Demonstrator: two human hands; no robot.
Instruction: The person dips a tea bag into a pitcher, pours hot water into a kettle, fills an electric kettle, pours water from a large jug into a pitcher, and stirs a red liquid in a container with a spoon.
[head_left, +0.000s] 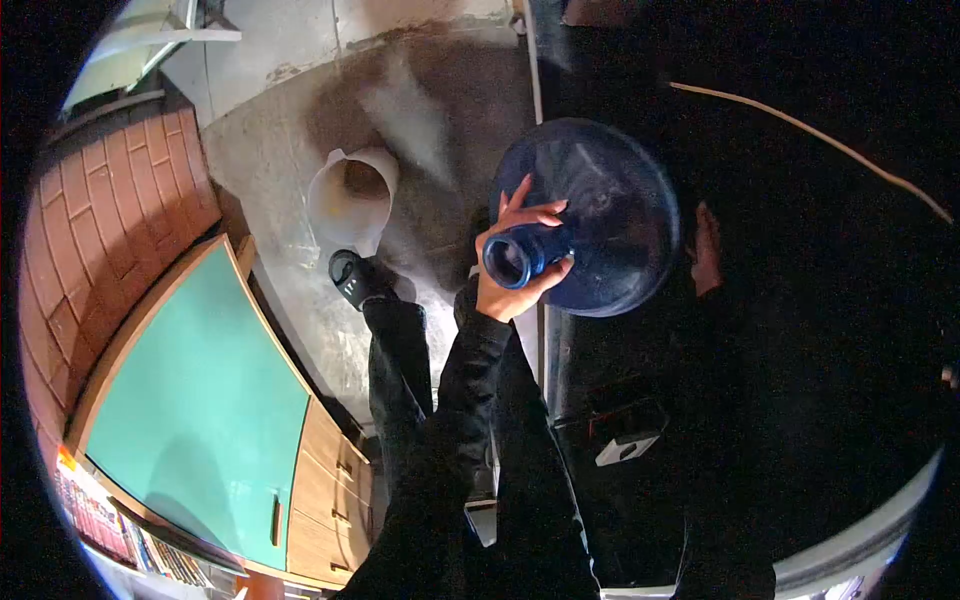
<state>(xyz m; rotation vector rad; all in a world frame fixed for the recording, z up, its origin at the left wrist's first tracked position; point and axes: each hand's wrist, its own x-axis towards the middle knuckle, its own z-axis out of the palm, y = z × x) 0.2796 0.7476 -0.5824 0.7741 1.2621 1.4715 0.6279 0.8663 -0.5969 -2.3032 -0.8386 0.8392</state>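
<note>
A large translucent blue water jug [622, 215] is right of the middle, with its uncapped neck towards me. My left hand [500, 298] is closed around that neck, thumb on one side and fingers spread over the shoulder. Just past the jug's right edge is my right hand [706, 248], in dim light, with its fingers stretched out. Whether it touches the jug I cannot tell. Darkness hides most of the right sleeve.
A white bucket [352, 205] stands on the concrete floor [290, 120], near my shoe [352, 277]. At left are a teal-doored wooden cabinet [205, 400], a brick wall [120, 190] and books [165, 555]. A thin pale strip [800, 125] crosses the dark right side.
</note>
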